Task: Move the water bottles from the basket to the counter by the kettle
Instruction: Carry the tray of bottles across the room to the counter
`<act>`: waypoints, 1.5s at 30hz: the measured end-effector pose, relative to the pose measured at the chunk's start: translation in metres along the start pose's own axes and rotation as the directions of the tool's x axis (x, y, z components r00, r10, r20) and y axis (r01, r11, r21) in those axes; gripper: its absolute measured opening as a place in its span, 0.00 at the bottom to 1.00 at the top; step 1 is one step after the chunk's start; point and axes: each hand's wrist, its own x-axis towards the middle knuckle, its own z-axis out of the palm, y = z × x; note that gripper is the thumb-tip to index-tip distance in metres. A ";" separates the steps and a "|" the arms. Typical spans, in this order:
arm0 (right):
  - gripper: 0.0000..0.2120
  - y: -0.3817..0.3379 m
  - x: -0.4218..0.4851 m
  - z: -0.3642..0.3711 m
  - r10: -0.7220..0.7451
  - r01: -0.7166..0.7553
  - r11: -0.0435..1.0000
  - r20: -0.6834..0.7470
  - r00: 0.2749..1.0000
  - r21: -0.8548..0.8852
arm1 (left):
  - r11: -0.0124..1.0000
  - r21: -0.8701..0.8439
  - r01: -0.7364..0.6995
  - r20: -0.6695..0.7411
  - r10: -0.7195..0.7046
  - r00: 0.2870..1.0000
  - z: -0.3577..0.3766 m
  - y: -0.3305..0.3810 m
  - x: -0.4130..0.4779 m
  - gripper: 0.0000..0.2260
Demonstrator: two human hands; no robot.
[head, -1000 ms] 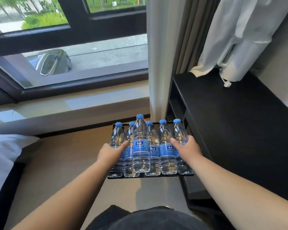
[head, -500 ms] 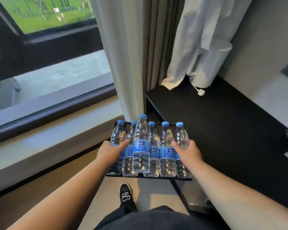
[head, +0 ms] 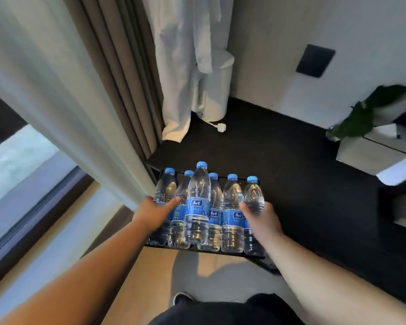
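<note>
Several clear water bottles (head: pixel 197 207) with blue caps and blue labels stand packed in a shallow black wire basket (head: pixel 204 250). I carry the basket in front of me, partly over the edge of the black counter (head: pixel 302 184). My left hand (head: pixel 151 213) grips its left end, fingers against the outer bottles. At the right end my right hand (head: pixel 261 220) grips the basket, thumb against the rightmost bottle (head: pixel 253 198). A white kettle (head: pixel 215 90) stands at the counter's far left, half hidden by a hanging white robe (head: pixel 185 66).
Curtains (head: pixel 85 90) hang left of the counter, beside a window (head: pixel 21 160). A white plug (head: pixel 220 127) lies near the kettle. At the right stand a green plant (head: pixel 356 118), a pale box (head: pixel 370 153) and something white at the edge. A black wall panel (head: pixel 314 61) sits above.
The view has swung right, from the window to the counter. The basket, held in both hands, has come with it and now hangs partly over the counter's edge.
</note>
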 end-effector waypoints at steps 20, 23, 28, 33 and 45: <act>0.28 0.006 0.054 -0.073 0.124 -0.104 0.986 -0.159 0.979 0.128 | 0.989 0.006 -0.148 0.237 0.142 0.961 0.066 0.115 0.062 0.30; 0.28 0.005 0.064 -0.077 0.149 -0.131 0.983 -0.141 0.979 0.127 | 0.989 0.028 -0.147 0.240 0.136 0.961 0.073 0.130 0.069 0.29; 0.22 0.009 0.074 -0.085 0.201 -0.181 0.974 -0.156 0.967 0.134 | 0.985 0.070 -0.159 0.270 0.135 0.953 0.091 0.145 0.083 0.29; 0.25 0.009 0.085 -0.095 0.245 -0.225 0.966 -0.190 0.951 0.125 | 0.974 0.096 -0.205 0.315 0.166 0.935 0.106 0.167 0.097 0.32; 0.32 -0.002 0.097 -0.092 0.352 -0.330 0.935 -0.233 0.907 0.127 | 0.889 0.323 -0.325 0.335 0.214 0.918 0.117 0.191 0.130 0.36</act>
